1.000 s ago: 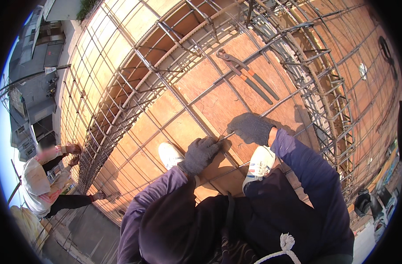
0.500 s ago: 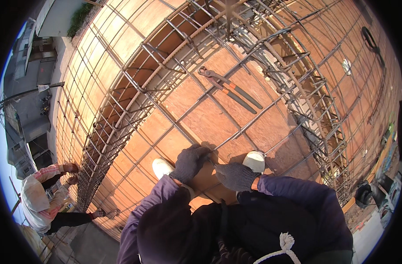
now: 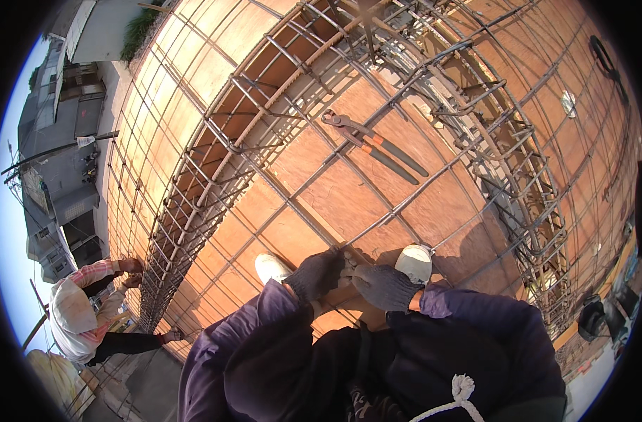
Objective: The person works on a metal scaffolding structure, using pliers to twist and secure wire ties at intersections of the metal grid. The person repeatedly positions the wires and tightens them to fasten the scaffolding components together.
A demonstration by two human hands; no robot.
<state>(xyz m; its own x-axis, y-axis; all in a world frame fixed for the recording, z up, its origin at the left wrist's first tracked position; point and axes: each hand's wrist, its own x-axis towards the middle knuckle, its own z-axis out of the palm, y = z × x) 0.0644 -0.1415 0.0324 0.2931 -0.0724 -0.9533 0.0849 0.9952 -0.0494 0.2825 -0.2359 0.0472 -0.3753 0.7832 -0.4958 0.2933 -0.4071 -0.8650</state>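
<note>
Your gloved left hand (image 3: 315,276) curls inward just beside your gloved right hand (image 3: 386,286), whose fingers (image 3: 364,276) bend toward it. Your left forearm (image 3: 247,320) slants upward; your right forearm (image 3: 479,307) lies nearly level, its wrist (image 3: 414,302) partly bare.

Pincers (image 3: 391,164), one pair: across the rebar grid (image 3: 393,211), above plywood (image 3: 433,218), beyond our hands. Our left hand (image 3: 317,274) and right hand (image 3: 385,286): side by side, nearer us. Rebar cages: one right (image 3: 507,183), one left (image 3: 159,274). Co-worker (image 3: 74,309): far left.
</note>
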